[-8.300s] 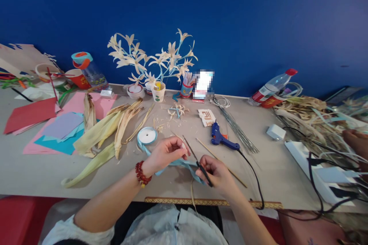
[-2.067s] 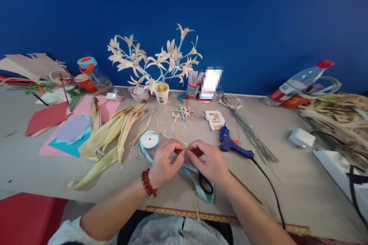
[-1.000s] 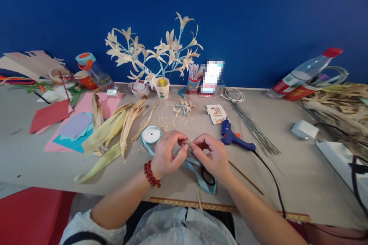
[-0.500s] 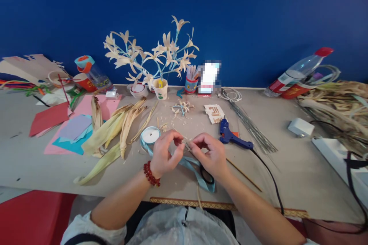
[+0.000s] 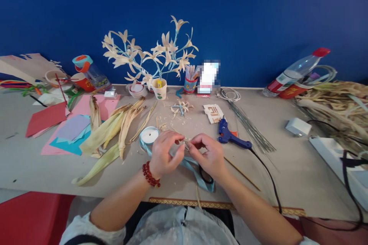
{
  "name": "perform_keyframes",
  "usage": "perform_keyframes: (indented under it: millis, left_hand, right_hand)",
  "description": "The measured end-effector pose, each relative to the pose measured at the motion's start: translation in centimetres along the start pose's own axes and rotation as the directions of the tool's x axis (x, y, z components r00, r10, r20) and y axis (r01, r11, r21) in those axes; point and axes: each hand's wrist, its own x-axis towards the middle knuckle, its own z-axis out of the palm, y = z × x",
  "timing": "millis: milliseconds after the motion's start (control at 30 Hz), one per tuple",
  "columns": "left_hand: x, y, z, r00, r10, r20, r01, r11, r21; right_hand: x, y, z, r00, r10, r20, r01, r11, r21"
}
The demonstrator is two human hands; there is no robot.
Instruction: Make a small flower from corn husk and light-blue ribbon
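Note:
My left hand (image 5: 168,151) and my right hand (image 5: 207,157) meet over the table's front middle, thumbs and forefingers pinched close together. Between the fingertips is a small, thin, pale piece (image 5: 186,145), possibly a husk strip; most of it is hidden. Under the hands lies a light blue ribbon (image 5: 198,179) with a black scissor handle (image 5: 206,175) partly showing. A ribbon spool (image 5: 150,134) rests just left of my left hand. Beyond the hands are a small husk flower (image 5: 181,109) and pale scraps. A blue glue gun (image 5: 232,136) lies right of my right hand.
Corn husks (image 5: 123,126) and coloured paper (image 5: 73,128) lie at the left. Husk flowers stand in a paper cup (image 5: 159,91) at the back. To the right are thin wires (image 5: 253,126), a tilted bottle (image 5: 296,72), a white adapter (image 5: 298,126) and a power strip (image 5: 330,157).
Both hands keep nearly the same pinched pose, with only slight finger movement at the small piece. The whole view has shifted a little, so things sit slightly further left.

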Motion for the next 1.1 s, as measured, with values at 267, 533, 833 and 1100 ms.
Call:
perform_keyframes:
  millis: [267, 533, 833, 1100]
  left_hand:
    - [0.1, -0.2, 0.2, 1.0, 0.003, -0.008, -0.002, 0.995, 0.105]
    - [0.0, 0.4, 0.2, 0.999, -0.031, 0.037, 0.03, 0.999, 0.031]
    - [-0.1, -0.4, -0.1, 0.99, -0.127, -0.064, 0.131, 0.99, 0.053]
    - [-0.2, 0.5, 0.5, 0.993, -0.11, 0.049, 0.111, 0.994, -0.008]
  right_hand:
    - [-0.1, 0.1, 0.3, 1.0, 0.016, 0.008, -0.016, 1.0, -0.021]
    - [-0.1, 0.0, 0.2, 1.0, 0.021, -0.012, -0.021, 1.0, 0.005]
    - [0.0, 0.0, 0.0, 0.996, 0.019, -0.085, -0.018, 1.0, 0.012]
    - [0.1, -0.4, 0.1, 0.999, 0.039, -0.029, -0.039, 0.999, 0.016]
